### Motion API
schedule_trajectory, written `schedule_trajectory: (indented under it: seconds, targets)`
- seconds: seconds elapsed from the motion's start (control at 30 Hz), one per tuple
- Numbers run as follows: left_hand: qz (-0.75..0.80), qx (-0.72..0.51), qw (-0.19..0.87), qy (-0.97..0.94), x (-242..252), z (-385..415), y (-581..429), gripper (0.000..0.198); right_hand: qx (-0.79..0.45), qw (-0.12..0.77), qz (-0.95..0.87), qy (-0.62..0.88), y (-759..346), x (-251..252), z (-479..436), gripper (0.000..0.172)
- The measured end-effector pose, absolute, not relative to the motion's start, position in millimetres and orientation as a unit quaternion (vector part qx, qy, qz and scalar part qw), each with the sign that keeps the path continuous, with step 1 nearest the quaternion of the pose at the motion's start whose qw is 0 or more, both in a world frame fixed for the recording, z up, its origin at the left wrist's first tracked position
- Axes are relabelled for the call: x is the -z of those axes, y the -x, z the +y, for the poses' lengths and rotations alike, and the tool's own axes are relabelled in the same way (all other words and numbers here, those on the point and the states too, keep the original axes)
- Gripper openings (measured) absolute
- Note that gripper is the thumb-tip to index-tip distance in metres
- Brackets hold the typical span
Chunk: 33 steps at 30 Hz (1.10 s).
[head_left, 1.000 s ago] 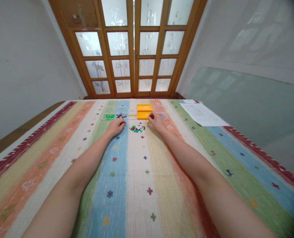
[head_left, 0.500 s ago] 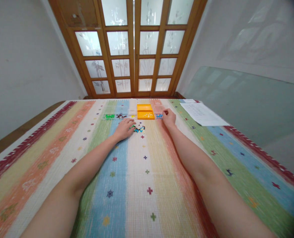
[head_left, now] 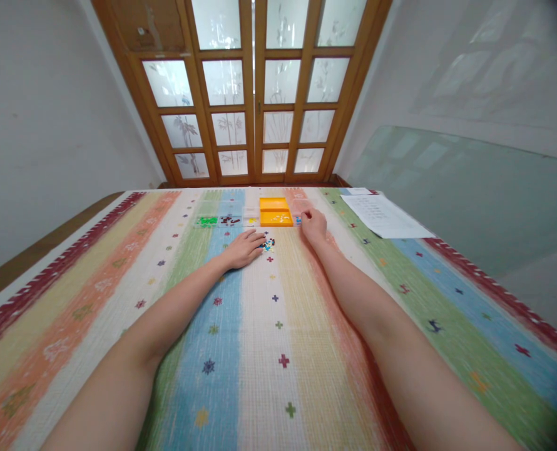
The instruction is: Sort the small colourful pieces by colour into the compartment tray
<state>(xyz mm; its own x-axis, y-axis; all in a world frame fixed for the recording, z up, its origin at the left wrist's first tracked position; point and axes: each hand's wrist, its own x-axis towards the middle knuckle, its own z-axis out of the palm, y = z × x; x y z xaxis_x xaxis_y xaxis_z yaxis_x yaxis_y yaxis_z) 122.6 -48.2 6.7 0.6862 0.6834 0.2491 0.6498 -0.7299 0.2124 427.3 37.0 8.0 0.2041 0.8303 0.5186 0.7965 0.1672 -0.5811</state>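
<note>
Left hand point(head_left: 245, 249): palm down, fingers loosely spread, tips at the mixed pile point(head_left: 270, 243) just to its right. Reads as steadying or spreading the pieces; whether one is under the fingers, cannot tell.

Right hand point(head_left: 315, 224): fingers curled, thumb and forefinger drawn together, over the near right part of the blue pieces point(head_left: 298, 220). Whether a piece is pinched, cannot tell.

Beyond the left hand: green pieces point(head_left: 208, 222) to its left, brown pieces point(head_left: 230, 220) nearly straight ahead, yellow pieces point(head_left: 251, 220) ahead of the fingertips. Left of the right hand: orange box point(head_left: 273, 204), lid open, white pieces point(head_left: 281, 218) inside. One colour per box suggests the row keeps colours apart; the pile probably sits between the hands for easy reach.

Count: hands, 2; pile, 1; orange box, 1; clear boxes point(head_left: 231, 207), apparently 4, edges faint. Pieces too small to count. Papers point(head_left: 377, 216), 2, well right of the right hand.
</note>
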Motion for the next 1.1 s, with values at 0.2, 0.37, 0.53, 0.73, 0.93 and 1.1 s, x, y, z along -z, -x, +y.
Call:
schedule_trajectory:
  seconds: [0.2,0.37,0.53,0.73,0.93,1.1]
  targets:
    - [0.353,-0.152,0.044,-0.922,-6,-44,-124,0.052,-0.018,0.423,-0.678,0.601,-409,-14,26,0.027]
    - [0.349,-0.151,0.051,-0.923,-10,-44,-125,0.05,-0.027,0.402,-0.692,0.6,-404,-14,23,0.027]
    - [0.343,-0.159,0.052,-0.924,-11,-45,-125,0.05,-0.02,0.396,-0.692,0.604,-402,-12,23,0.028]
    - [0.337,-0.163,0.045,-0.926,-11,-47,-125,0.052,-0.021,0.387,-0.7,0.6,-402,-11,24,0.029]
    - [0.341,-0.168,0.046,-0.924,-15,-50,-125,0.05,-0.031,0.387,-0.705,0.594,-401,-13,20,0.028]
    - [0.379,-0.203,0.022,-0.903,-15,-44,-112,0.051,-0.037,0.39,-0.708,0.588,-402,-11,21,0.028]
